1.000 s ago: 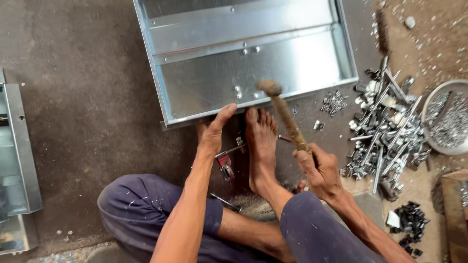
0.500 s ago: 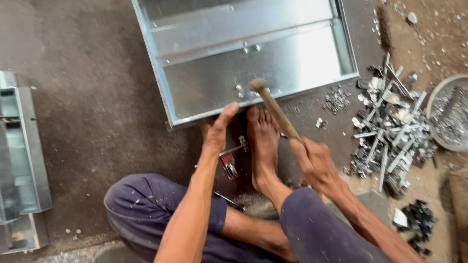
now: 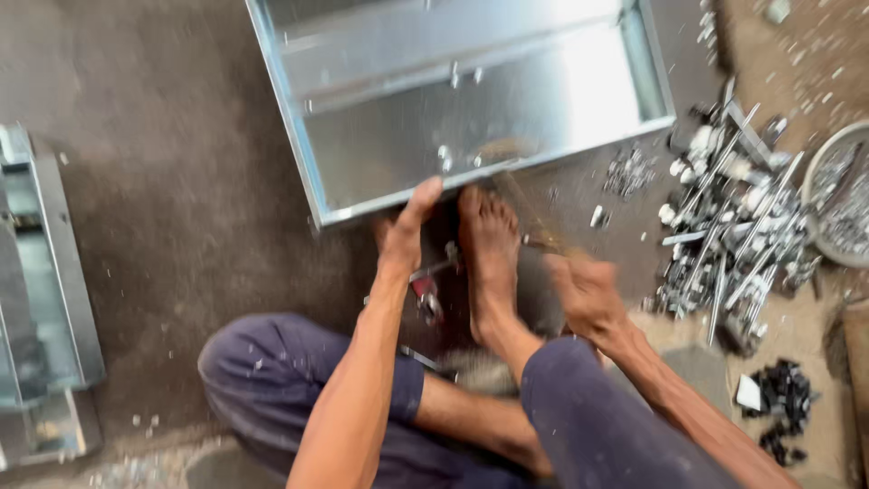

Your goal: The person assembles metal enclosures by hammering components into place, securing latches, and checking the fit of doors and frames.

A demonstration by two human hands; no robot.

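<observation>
A shiny sheet-metal tray [image 3: 380, 154] lies on the dark floor in front of me. My left hand [image 3: 403, 231] presses on its near rim, fingers spread. My right hand [image 3: 587, 292] grips the wooden handle of a hammer [image 3: 511, 186]; the hammer is blurred, with its head down at the tray's near edge. My bare foot [image 3: 489, 249] rests between the two hands, toes against the tray. A small red-handled tool [image 3: 425, 290] lies on the floor by my left wrist.
A heap of metal rods, bolts and brackets [image 3: 733, 217] lies to the right, beside a round metal bowl [image 3: 837, 195]. Another sheet-metal piece [image 3: 41, 299] lies at the far left. Small black parts [image 3: 783, 407] sit at the lower right.
The hammer has swung down from a raised position onto the tray's near edge. My left hand and foot have stayed on the rim. The view has shifted slightly.
</observation>
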